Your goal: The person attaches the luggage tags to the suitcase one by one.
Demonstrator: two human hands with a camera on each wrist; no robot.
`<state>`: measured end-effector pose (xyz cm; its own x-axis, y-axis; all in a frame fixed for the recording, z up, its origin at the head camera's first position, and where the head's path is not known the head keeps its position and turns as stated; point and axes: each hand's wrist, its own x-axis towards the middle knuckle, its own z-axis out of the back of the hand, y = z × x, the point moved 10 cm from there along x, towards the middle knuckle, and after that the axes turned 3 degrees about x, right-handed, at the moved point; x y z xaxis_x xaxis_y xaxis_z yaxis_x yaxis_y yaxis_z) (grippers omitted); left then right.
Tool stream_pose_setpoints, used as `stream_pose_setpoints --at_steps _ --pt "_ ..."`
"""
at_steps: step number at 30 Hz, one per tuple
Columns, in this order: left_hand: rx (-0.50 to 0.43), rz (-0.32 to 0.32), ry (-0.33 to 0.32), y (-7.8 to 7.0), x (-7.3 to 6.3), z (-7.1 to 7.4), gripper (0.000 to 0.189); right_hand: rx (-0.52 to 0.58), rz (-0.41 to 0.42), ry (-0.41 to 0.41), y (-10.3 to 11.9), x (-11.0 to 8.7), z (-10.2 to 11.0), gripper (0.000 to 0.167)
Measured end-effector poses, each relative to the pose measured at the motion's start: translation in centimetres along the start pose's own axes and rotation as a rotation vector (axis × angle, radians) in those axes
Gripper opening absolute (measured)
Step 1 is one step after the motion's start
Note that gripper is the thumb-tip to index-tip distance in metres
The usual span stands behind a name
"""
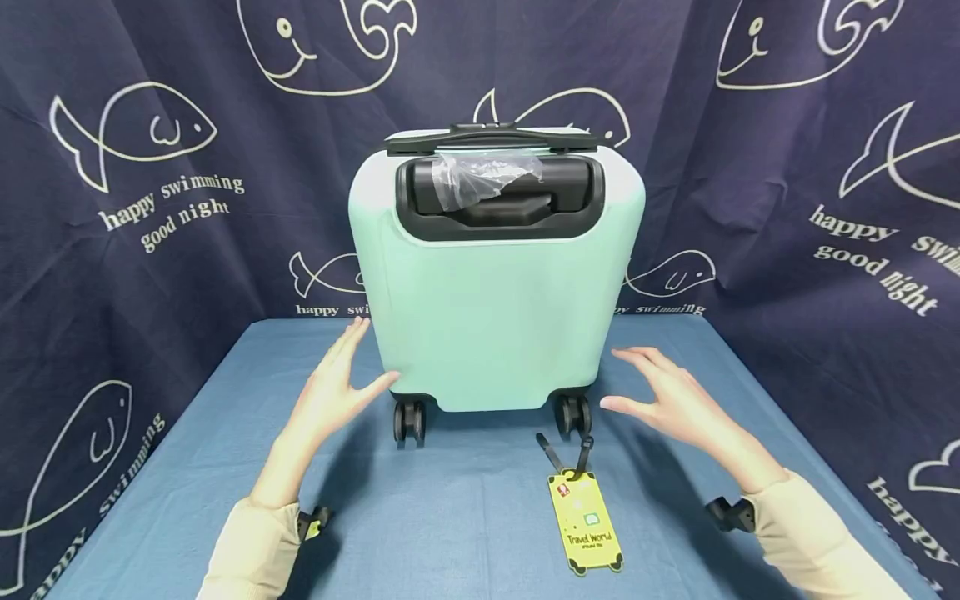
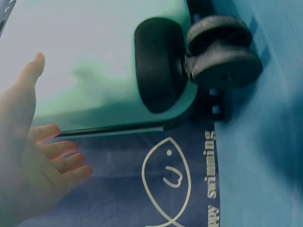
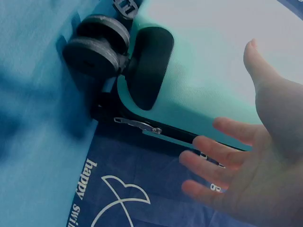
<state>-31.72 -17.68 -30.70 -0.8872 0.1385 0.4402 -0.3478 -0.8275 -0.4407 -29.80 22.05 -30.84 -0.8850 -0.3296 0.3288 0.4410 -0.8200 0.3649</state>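
A mint-green suitcase (image 1: 495,325) stands upright on its wheels in the head view, its black carry handle (image 1: 491,140) on top. Clear plastic wrap (image 1: 480,177) covers part of the recessed black pull handle (image 1: 551,183). My left hand (image 1: 330,392) is held beside the lower left side of the case, fingers extended and thumb toward it. On the other side my right hand (image 1: 675,396) is near the lower right corner, thumb and fingers spread apart. Both wrist views show relaxed, empty hands by the case's wheels, the left wheel (image 2: 227,66) and the right wheel (image 3: 92,59).
A yellow luggage tag (image 1: 587,521) with a black strap (image 1: 585,454) lies on the blue cloth-covered table (image 1: 450,517) in front of the right wheel. Behind and at both sides hangs a dark blue curtain (image 1: 247,275) printed with white fish and lettering.
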Motion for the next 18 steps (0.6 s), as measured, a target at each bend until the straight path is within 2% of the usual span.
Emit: stream_pose_setpoints --at_steps 9,13,18 --pt "-0.272 0.023 -0.105 -0.6 1.5 -0.4 0.099 0.109 0.019 -0.022 0.4 -0.4 -1.8 0.058" --pt "-0.337 0.043 -0.109 -0.7 2.1 -0.5 0.099 0.155 0.041 -0.022 0.6 -0.8 -2.9 0.052" --pt "-0.385 0.031 -0.131 -1.2 2.6 -0.2 0.095 0.176 0.053 0.028 0.8 -1.4 -5.0 0.052"
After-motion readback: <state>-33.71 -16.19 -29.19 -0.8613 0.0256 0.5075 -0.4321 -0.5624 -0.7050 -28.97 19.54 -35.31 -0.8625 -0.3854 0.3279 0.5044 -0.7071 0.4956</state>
